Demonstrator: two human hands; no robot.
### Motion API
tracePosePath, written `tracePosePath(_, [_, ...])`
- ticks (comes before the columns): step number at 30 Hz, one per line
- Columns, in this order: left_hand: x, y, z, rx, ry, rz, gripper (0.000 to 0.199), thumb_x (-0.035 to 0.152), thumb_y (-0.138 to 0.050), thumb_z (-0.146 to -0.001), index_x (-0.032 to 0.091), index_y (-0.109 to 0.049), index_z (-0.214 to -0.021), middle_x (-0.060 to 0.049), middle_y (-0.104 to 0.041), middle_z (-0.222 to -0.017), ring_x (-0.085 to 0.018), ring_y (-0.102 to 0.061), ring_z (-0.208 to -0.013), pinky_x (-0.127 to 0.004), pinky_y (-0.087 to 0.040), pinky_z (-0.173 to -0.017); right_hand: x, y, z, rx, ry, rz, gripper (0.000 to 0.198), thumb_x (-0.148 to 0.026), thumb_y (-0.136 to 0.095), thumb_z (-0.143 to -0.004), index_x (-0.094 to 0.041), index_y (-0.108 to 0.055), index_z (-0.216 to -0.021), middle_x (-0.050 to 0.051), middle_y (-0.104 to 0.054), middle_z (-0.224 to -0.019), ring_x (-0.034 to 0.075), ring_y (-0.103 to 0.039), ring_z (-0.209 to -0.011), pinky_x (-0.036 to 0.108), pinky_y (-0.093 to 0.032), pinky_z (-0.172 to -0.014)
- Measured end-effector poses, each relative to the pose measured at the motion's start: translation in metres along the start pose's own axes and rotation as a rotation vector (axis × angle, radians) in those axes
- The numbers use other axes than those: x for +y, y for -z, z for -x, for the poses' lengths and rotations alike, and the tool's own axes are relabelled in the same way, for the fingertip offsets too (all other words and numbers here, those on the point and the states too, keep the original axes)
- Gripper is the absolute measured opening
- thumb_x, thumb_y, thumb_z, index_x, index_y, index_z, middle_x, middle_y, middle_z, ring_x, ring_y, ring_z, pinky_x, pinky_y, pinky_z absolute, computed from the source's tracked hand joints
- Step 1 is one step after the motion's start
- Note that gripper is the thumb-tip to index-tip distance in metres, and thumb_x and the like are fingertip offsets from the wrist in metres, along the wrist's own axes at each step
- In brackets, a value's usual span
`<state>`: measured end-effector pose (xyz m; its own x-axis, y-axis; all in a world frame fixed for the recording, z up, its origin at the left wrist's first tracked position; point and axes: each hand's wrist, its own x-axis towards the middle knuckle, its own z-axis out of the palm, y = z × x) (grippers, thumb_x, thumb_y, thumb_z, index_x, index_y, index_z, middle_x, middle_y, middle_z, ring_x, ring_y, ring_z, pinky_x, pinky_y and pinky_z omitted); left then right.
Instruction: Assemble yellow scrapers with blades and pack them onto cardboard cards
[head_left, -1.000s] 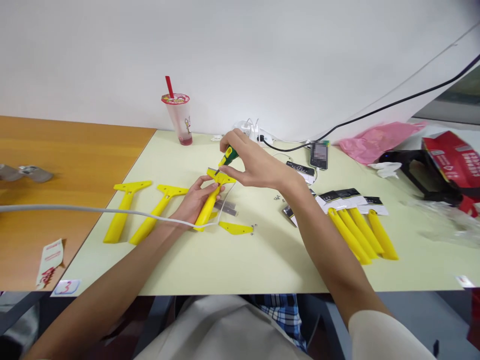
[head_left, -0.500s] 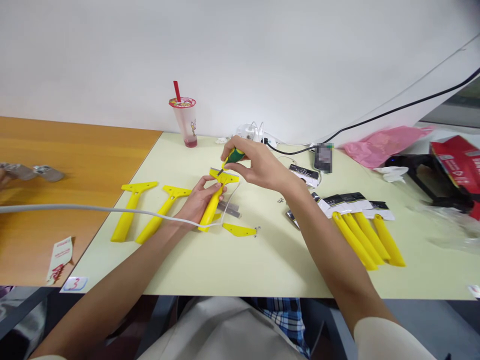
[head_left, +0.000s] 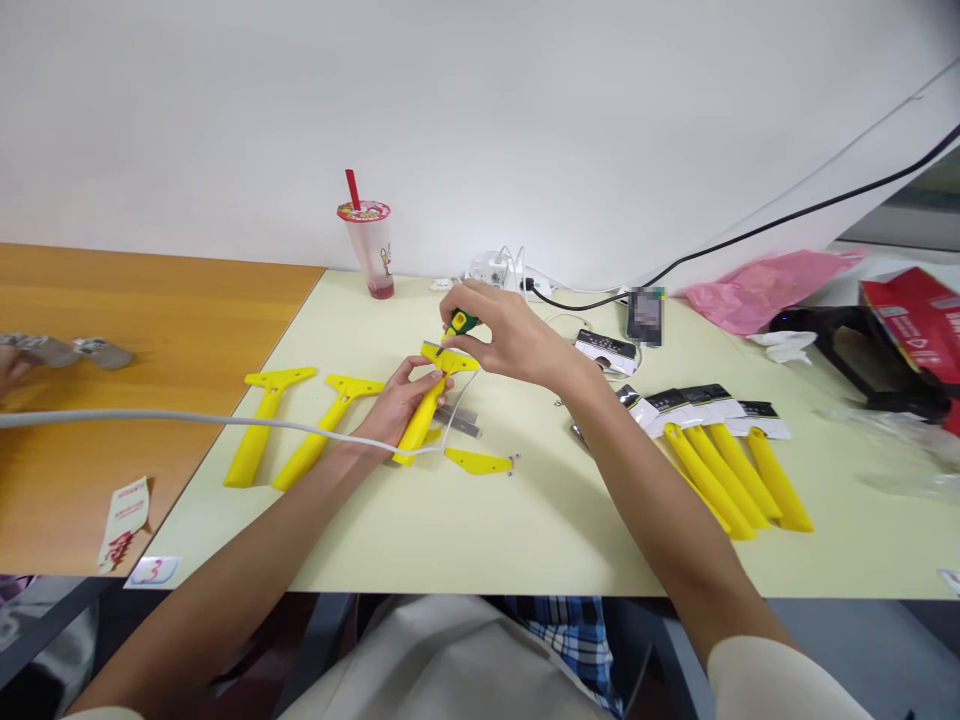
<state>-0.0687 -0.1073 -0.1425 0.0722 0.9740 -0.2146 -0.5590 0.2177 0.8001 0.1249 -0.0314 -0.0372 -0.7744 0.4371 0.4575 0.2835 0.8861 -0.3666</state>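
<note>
My left hand (head_left: 405, 402) is wrapped round a yellow scraper (head_left: 421, 420), its wide head tilted up and away from me. A green and yellow screwdriver (head_left: 462, 322) sits in the closed fingers of my right hand (head_left: 499, 335), its shaft pointing down at the scraper's head. Whether the tip sits in a screw is too small to tell. Flat grey blades (head_left: 463, 420) lie beside my left hand. Nearer to me is a loose yellow cover plate (head_left: 478, 462) with several tiny screws (head_left: 513, 464) at its right end. Two more yellow scrapers (head_left: 262, 428) lie at the left.
Several yellow handles (head_left: 739, 480) and black-and-white packets (head_left: 697, 405) lie at the right. A cup with a red straw (head_left: 369, 250) stands by the wall. A grey cable (head_left: 187, 416) crosses in front of my left arm. Another person's hand (head_left: 11, 368) shows at far left.
The screwdriver's handle has tipped and turned a little in my right hand, so its end now faces me more. My left hand keeps the scraper in nearly the same place.
</note>
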Motion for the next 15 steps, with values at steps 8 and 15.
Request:
tracePosePath(8, [0.001, 0.002, -0.004, 0.028, -0.009, -0.005, 0.055, 0.025, -0.097, -0.074, 0.024, -0.053, -0.108, -0.002, -0.074, -0.094, -0.013, -0.064, -0.071, -0.024, -0.050, -0.068, -0.014, 0.025, 0.001, 0.040, -0.029, -0.065, 0.008, -0.029, -0.063, -0.106, -0.026, -0.063, -0.113, 0.007, -0.071, -0.116, 0.027, -0.065, -0.103, 0.045, -0.053, -0.096])
tracePosePath(15, [0.007, 0.007, -0.001, -0.043, -0.009, 0.050, 0.048, 0.022, -0.092, -0.079, 0.026, -0.055, -0.109, -0.001, -0.070, -0.100, -0.011, -0.063, -0.075, -0.021, -0.048, -0.065, -0.018, 0.092, 0.029, -0.026, -0.361, -0.019, 0.030, -0.050, -0.071, -0.103, -0.026, -0.064, -0.118, 0.009, -0.074, -0.111, 0.028, -0.068, -0.096, 0.041, -0.055, -0.080])
